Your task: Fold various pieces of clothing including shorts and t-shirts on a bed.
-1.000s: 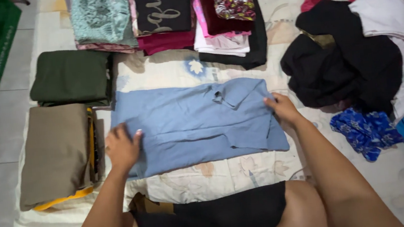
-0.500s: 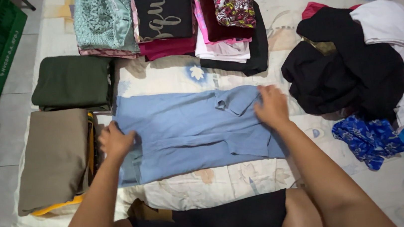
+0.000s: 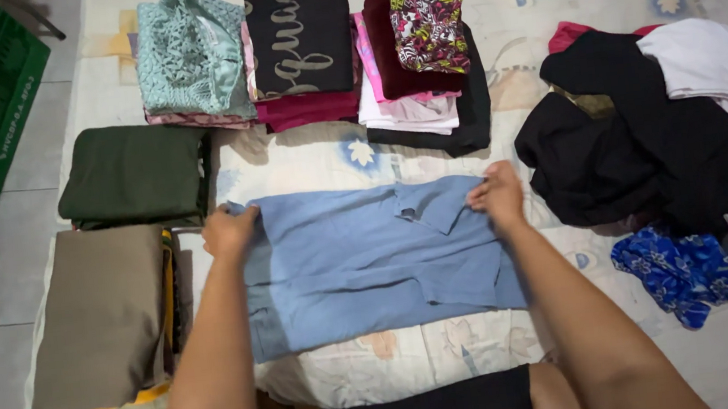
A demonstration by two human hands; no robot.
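Left hand (image 3: pixel 229 230) and right hand (image 3: pixel 498 194) are each pinching a far corner of the blue shirt (image 3: pixel 370 262), lying flat on the floral sheet (image 3: pixel 399 363). Uneven pulling risks skewing the fold; the loose collar may bunch.

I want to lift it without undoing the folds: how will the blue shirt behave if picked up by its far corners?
The blue shirt will probably hang limp: it lies flat and creased like thin cloth. Its folded flaps would likely fall open. It looks light, since the left hand and right hand pinch only its far corners.
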